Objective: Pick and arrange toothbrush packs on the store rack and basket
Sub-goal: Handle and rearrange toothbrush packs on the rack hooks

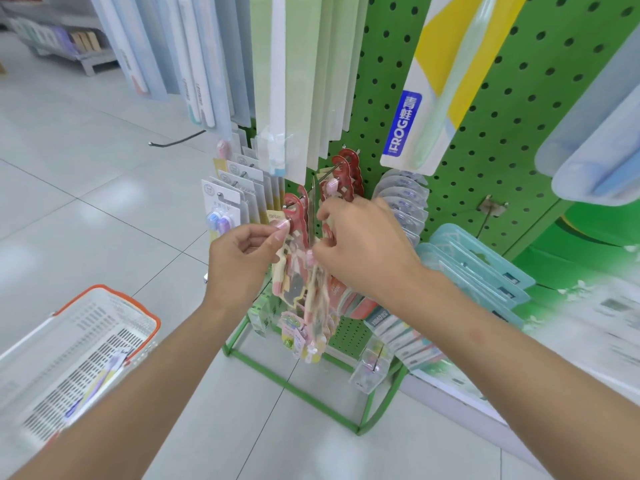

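- Midway up the green rack [485,126], the left hand [239,258] pinches a red-topped toothbrush pack [294,251] by its hang tab, apparently to seat it on a peg.
- The right hand [367,251] curls its fingers round neighbouring packs [322,289], likely steadying them.
- Left of the rack's base, the basket [107,292] holds a lone pack [100,379].

Reach to the middle hooks of the pegboard rack [485,98] is limited from above by long hanging packs [294,81], which end just over the red-topped packs [298,216]. That gap is taken up by the left hand [239,258] and the right hand [360,244], both gripping those packs. White carded packs [225,202] crowd the left side, and clear round packs [401,199] and teal packs [478,268] the right. A bare hook [176,142] juts out beyond the rack's left edge. Open floor [194,393] is noted between the rack's base frame [311,393] and the basket [86,348].
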The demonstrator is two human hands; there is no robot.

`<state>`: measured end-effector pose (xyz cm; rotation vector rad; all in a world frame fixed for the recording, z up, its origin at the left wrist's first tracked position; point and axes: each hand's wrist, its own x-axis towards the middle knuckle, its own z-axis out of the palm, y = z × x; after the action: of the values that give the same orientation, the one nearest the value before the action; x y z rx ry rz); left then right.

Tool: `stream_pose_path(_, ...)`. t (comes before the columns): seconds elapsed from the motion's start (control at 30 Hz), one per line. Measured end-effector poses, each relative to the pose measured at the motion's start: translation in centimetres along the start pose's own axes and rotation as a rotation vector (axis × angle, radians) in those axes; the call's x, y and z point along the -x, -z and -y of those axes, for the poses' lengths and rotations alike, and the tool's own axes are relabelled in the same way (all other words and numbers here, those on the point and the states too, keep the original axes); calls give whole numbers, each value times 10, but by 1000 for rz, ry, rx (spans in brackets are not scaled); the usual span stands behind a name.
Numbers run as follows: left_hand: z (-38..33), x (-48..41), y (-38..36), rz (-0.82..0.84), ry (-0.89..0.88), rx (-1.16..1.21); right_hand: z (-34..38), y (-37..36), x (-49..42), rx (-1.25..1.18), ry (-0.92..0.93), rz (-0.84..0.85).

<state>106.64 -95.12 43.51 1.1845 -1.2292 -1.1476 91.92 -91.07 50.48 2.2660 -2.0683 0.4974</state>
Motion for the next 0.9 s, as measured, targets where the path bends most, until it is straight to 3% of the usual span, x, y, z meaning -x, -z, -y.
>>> stream_pose_path(0.27, 6, 17, 8, 200, 180, -5, 8, 11, 21, -118, -93, 60)
stream_pose_path(0.47, 11, 25, 5, 161, 203, -112, 8, 0, 32, -170, -103, 157)
stream_pose_path(0.57, 16, 30, 8, 230, 242, -119, 6, -11, 36, -257, -122, 170)
stream_pose_path(0.63, 20, 33, 10, 276, 294, -71, 9, -16, 38, -364, -143, 139)
stream_pose_path(0.73, 22, 36, 14, 218, 402, 105, 17, -26, 38, -523, -218, 84)
stream_pose_path(0.9, 18, 39, 24, 196, 493, 242, 21, -54, 39, -697, -345, 122)
